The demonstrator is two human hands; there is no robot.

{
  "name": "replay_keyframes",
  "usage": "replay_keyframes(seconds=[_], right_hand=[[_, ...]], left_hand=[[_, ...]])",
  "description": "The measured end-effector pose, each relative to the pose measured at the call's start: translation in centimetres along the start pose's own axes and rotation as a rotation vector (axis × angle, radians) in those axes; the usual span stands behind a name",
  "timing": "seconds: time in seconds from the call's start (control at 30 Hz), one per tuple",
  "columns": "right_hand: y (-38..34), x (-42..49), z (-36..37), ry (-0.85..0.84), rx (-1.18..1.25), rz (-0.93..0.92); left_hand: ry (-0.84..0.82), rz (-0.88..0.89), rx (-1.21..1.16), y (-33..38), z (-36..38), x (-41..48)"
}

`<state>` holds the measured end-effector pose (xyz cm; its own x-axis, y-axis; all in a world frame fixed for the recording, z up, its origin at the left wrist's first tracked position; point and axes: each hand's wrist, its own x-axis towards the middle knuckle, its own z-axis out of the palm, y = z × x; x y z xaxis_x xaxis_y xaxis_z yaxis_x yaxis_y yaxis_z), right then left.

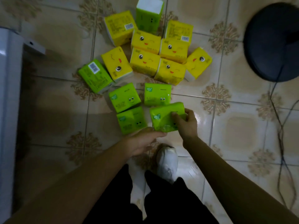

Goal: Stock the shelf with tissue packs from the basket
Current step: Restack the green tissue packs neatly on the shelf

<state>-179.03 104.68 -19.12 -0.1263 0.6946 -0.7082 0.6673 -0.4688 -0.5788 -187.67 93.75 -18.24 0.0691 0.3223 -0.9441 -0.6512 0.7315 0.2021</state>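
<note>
Several tissue packs lie on the tiled floor. Yellow packs [144,62] with printed faces cluster at the top centre, with green packs [124,99] nearer me. My right hand [186,122] grips the right side of one green pack [163,118], fingers curled over its top face. My left hand [144,140] is at that pack's lower left corner, thumb and fingers touching its edge. Another green pack [131,121] sits just left of it. No basket or shelf boards are clearly visible.
A white unit [9,94] stands along the left edge. A round dark base [273,41] sits at the top right, with black cables [281,126] trailing down the right side. My white-socked foot [166,160] is just below the hands.
</note>
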Motion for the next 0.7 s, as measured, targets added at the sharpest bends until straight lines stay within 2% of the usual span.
replay_keyframes(seconds=[0.13, 0.27, 0.4, 0.5, 0.6, 0.7], right_hand=[[-8.5, -8.5, -5.3, 0.034, 0.088, -0.182], [-19.0, -19.3, -10.8, -0.009, 0.228, -0.352], [-28.2, -30.9, -16.0, -0.136, 0.260, -0.524], [-33.7, -39.3, -19.6, -0.261, 0.244, -0.644], [-37.5, -46.4, -22.4, -0.359, 0.233, -0.777], [-39.3, -53.0, -23.1, -0.389, 0.219, -0.947]], left_hand=[[0.142, 0.272, -0.097, 1.8, 3.5, -11.5], [0.240, 0.499, -0.206, 5.3, 6.5, -25.8], [0.343, 0.721, -0.350, 7.6, 9.3, -41.4], [0.408, 0.889, -0.355, 7.8, 10.9, -52.1], [0.482, 1.047, -0.390, 7.4, 12.3, -61.5], [0.556, 1.209, -0.360, 5.3, 12.9, -68.5]])
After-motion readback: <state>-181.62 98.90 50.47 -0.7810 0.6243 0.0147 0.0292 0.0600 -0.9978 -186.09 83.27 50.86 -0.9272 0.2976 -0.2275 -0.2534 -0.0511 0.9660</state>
